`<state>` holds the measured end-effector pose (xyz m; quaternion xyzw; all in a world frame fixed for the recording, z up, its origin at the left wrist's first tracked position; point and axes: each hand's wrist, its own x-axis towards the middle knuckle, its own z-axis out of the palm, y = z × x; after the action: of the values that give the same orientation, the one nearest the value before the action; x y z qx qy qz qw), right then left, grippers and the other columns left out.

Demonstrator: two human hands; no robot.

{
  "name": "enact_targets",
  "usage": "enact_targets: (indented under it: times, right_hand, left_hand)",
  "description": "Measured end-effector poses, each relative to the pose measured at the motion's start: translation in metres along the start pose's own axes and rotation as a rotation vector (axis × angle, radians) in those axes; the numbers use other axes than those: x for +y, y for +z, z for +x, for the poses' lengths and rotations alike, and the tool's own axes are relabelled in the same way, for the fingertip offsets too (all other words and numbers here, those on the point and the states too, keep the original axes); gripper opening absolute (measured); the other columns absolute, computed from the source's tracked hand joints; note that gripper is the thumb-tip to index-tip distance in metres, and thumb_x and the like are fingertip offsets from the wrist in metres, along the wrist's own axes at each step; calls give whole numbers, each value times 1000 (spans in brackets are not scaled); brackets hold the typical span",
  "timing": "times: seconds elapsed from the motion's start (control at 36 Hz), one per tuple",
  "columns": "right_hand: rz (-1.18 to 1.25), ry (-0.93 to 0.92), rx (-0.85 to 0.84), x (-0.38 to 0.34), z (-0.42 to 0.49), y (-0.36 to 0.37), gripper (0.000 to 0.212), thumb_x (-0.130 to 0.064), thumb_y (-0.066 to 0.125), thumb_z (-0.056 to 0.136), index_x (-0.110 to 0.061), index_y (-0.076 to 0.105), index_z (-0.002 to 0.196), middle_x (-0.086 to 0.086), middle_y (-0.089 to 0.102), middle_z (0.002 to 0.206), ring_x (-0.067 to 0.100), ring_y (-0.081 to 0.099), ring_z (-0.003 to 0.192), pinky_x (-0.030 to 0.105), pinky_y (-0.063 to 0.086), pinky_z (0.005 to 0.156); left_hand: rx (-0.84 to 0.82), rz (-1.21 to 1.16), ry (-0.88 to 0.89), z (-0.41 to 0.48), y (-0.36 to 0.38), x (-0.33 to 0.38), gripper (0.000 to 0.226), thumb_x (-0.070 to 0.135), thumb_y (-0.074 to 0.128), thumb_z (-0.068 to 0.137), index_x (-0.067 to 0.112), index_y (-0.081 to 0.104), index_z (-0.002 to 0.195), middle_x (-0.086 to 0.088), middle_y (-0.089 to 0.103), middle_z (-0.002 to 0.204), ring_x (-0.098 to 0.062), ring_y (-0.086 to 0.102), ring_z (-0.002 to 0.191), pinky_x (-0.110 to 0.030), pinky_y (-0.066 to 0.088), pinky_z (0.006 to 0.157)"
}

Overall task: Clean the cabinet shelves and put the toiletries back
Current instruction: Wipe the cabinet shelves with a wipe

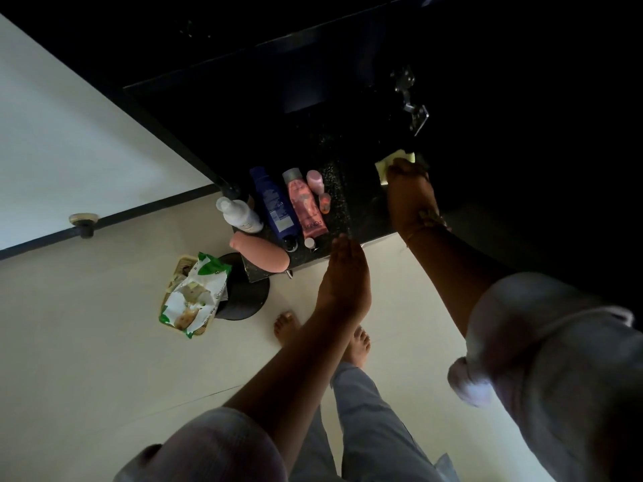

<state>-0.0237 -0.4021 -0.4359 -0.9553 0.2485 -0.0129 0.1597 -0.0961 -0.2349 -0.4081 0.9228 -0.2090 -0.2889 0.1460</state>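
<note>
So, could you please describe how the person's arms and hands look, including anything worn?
Both forearms are bare, with pale, whitish sleeves ending around the elbows: left sleeve, right sleeve. The right hand has a gold-coloured bracelet and a thin thread at its wrist. The left hand shows no jewellery.

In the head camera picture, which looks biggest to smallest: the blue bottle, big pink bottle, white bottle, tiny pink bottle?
1. The blue bottle and the big pink bottle look nearly alike. The blue one is perhaps slightly longer, so I won't rank them.
2. The white bottle.
3. The tiny pink bottle, plainly smallest.
</note>
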Motion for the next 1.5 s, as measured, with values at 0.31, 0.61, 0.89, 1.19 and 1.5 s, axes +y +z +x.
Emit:
enact_targets:
  times: [0.31, 0.61, 0.89, 1.19, 1.5]
  right_hand:
    - [106, -209, -35, -46, 57, -7, 36, -11, 39, 93, -3, 66, 115, 22, 62, 119, 39, 58, 110, 41, 47, 91]
    - [368, -191, -328, -70, 41, 4, 18, -19, 61, 90, -13, 72, 103, 1, 67, 107, 9, 57, 97, 18, 45, 90]
    - [225, -424, -288, -32, -14, 12, 15, -29, 57, 93, -23, 66, 104, 3, 55, 113, 13, 52, 100, 31, 47, 86]
    - [246, -621, -321, 15, -72, 2, 32, 1, 58, 88, -10, 70, 115, 11, 60, 128, 28, 52, 124, 39, 45, 106]
    - [214, -359, -125, 32, -70, -26, 28, -8, 56, 90, -18, 68, 114, 7, 62, 116, 24, 57, 109, 27, 46, 92]
  left_hand:
    - [-31, -8, 34, 0, -4, -6, 74, 11, 51, 96, 0, 3, 152, -19, 0, 160, -28, 0, 149, -28, 11, 118]
    - [-37, -20, 21, 3, -1, -6, 70, 12, 48, 97, -2, 5, 151, -21, -1, 159, -31, -2, 149, -30, 8, 119]
    - [-60, -70, 17, 4, -4, -8, 72, 15, 51, 97, 0, 6, 152, -18, -1, 160, -28, -3, 149, -31, 11, 120]
    - [130, -108, 70, -25, 13, -12, 64, 10, 50, 96, -1, 18, 150, -20, 21, 156, -28, 15, 148, -25, 7, 115]
    - [175, -90, 79, -20, 9, -2, 63, 10, 50, 96, 1, 19, 150, -17, 22, 157, -26, 17, 147, -27, 13, 117]
